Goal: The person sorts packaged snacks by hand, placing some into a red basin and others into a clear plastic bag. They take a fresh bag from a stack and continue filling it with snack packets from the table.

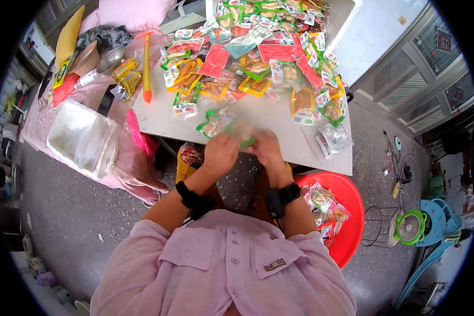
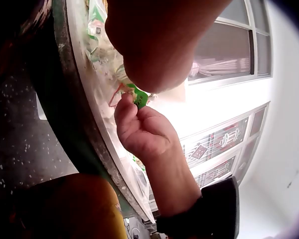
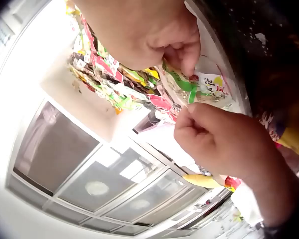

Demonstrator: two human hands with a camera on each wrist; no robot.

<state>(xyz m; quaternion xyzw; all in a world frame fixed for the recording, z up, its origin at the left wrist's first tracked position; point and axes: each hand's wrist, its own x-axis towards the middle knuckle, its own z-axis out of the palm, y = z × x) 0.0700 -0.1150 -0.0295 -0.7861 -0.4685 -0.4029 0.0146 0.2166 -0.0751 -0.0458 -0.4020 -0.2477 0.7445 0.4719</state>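
A green-edged clear plastic packet (image 3: 182,83) is pinched between the curled fingers of the left hand (image 1: 221,152) and right hand (image 1: 267,149), above the near edge of the pale table (image 1: 166,113). Colourful packets (image 1: 279,51) lie heaped farther back; a round red plastic tub (image 1: 353,210) stands near right.

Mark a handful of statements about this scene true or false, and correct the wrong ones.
1. The left grip and right grip hold a green-edged packet. True.
2. The red basin is empty. False: it has packets in it.
3. The yellow stick has orange ends. True.
4. The green fan stands on the table. False: it is beyond the table, past the basin.
5. The white box has clear plastic in it. True.
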